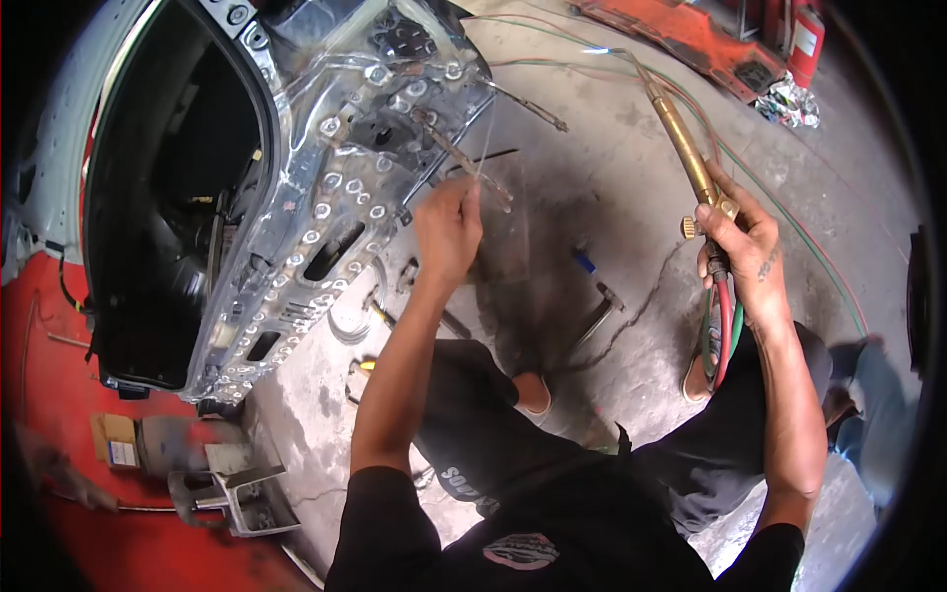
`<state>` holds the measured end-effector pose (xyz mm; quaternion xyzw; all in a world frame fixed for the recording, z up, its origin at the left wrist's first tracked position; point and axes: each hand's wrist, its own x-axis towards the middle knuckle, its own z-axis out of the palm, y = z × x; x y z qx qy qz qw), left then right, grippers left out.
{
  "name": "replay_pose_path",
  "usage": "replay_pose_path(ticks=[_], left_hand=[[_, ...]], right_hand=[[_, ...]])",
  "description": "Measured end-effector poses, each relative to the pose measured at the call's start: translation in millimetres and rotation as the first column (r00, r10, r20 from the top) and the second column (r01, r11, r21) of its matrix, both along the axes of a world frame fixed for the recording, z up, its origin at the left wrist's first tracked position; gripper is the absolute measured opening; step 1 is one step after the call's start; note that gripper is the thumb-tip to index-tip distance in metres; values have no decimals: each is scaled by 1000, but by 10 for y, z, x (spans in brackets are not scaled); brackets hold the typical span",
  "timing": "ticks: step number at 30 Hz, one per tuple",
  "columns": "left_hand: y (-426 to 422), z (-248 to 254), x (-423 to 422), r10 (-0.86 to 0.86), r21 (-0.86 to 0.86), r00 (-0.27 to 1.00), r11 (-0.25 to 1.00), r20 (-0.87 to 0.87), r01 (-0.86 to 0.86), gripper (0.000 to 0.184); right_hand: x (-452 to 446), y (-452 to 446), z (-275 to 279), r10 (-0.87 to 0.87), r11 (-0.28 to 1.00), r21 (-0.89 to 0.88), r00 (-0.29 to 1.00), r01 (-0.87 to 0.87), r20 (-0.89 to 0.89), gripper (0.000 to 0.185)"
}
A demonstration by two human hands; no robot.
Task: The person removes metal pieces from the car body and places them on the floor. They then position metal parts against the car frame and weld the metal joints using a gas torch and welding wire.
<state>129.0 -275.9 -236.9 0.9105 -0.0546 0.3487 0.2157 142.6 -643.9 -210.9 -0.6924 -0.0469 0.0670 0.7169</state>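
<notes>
My right hand (745, 242) is wrapped round a brass gas torch (681, 133), just by its valve knob. A small bluish-white flame (597, 50) burns at the torch tip, pointing up and to the left. Red and green hoses (725, 326) run down from the torch handle. My left hand (449, 232) is closed in a pinch on a thin welding rod (485, 138), which sticks up from the fingers and is hard to see. Beside that hand stands the bare-metal car body panel (296, 247), dotted with round weld spots, and a rusty locking clamp (464, 158) juts from it.
Another clamp (528, 104) sticks out of the panel's edge. A hammer (597, 316) and a coil of wire (355, 316) lie on the concrete floor. A fire extinguisher (806, 49) and an orange metal frame (681, 39) stand at the back right. Another person's trouser leg (873, 414) shows at right.
</notes>
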Motion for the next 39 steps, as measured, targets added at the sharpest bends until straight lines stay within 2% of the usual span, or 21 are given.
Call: replay_pose_path(ticks=[2, 5, 8, 11, 14, 17, 20, 22, 23, 24, 26, 28, 30, 31, 34, 35, 37, 38, 39], left_hand=[[103, -60, 269, 13, -18, 999, 1000, 48, -12, 10], [312, -93, 553, 104, 62, 994, 993, -33, -102, 20], [322, -190, 598, 155, -67, 988, 986, 7, -154, 21], [21, -222, 357, 70, -141, 998, 988, 5, -69, 22], [107, -365, 388, 75, -113, 997, 991, -34, -78, 23], [202, -356, 604, -88, 41, 978, 996, 188, 82, 21], [-123, -308, 529, -224, 1, 973, 975, 49, 224, 20], [-322, -726, 411, -339, -19, 941, 941, -2, 339, 19], [-442, -1068, 334, -325, -168, 937, 938, -129, 303, 17], [-535, -1492, 231, -322, -307, 912, 921, -252, 241, 16], [-524, -2459, 34, -211, -217, 814, 970, -541, 107, 17], [-483, -3285, -193, -114, -203, 770, 979, -628, -20, 19], [-439, -3925, -373, -3, -197, 774, 968, -633, -158, 20], [-479, -3963, -421, 75, -123, 776, 973, -626, -193, 27], [-613, -4040, -482, 260, 62, 851, 963, -456, -261, 36], [-640, -3908, -491, 159, 53, 810, 986, -564, -156, 46], [-817, -4114, -665, 57, 50, 530, 998, -846, -26, 44], [-844, -4491, -868, -45, -39, 515, 999, -856, 23, 41], [-910, -4728, -996, 18, 25, 551, 1000, -835, 5, 36]], right_hand=[[4, 12, -16, 1, 1000, 0, 1000, -1, -23, 73], [-3, 33, -32, 10, 1000, -10, 1000, -10, -30, 71], [2, 70, -52, 20, 1000, -18, 999, -21, -49, 69], [6, 71, -79, 50, 994, -93, 997, -56, -64, 66], [69, 105, -250, 36, 995, -89, 999, -36, -4, 66], [164, 95, -273, 7, 990, -141, 1000, -7, -2, 66], [190, 76, -279, -40, 994, -101, 999, 38, -16, 63], [215, 60, -220, -103, 991, -79, 995, 104, 10, 62], [301, -27, -301, -95, 994, -51, 995, 96, 39, 63], [336, -99, -311, -124, 986, -107, 992, 127, 34, 63], [364, -139, -260, -100, 988, -117, 994, 105, 47, 64], [387, -167, -244, -116, 974, -194, 993, 120, 33, 67], [405, -211, -261, -75, 971, -225, 997, 79, 25, 67], [409, -204, -280, -71, 968, -240, 997, 75, 27, 68], [437, -218, -347, -62, 964, -260, 998, 61, 6, 70], [448, -216, -352, -67, 962, -267, 998, 62, -7, 71], [463, -197, -322, -81, 954, -291, 996, 69, -30, 74], [466, -150, -289, -112, 950, -296, 993, 99, -27, 72], [463, -105, -254, -144, 944, -302, 989, 130, -23, 71]])
